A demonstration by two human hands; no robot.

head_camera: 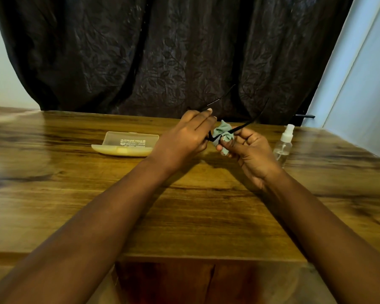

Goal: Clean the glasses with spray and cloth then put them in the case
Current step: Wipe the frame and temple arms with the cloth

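Black-framed glasses (248,122) are held above the wooden table (184,205), their two thin arms pointing up and away toward the curtain. My left hand (184,137) grips the frame on its left side. My right hand (248,150) pinches a bunched pale green cloth (223,131) around the right lens, which the cloth hides. The clear plastic case (125,144) lies open on the table, left of my hands. A small clear spray bottle (283,144) with a white nozzle stands upright just right of my right hand.
A dark patterned curtain (162,51) hangs behind the table's far edge. A pale wall or door (364,84) rises at the right. The table's near edge runs below my forearms, with a dark gap underneath.
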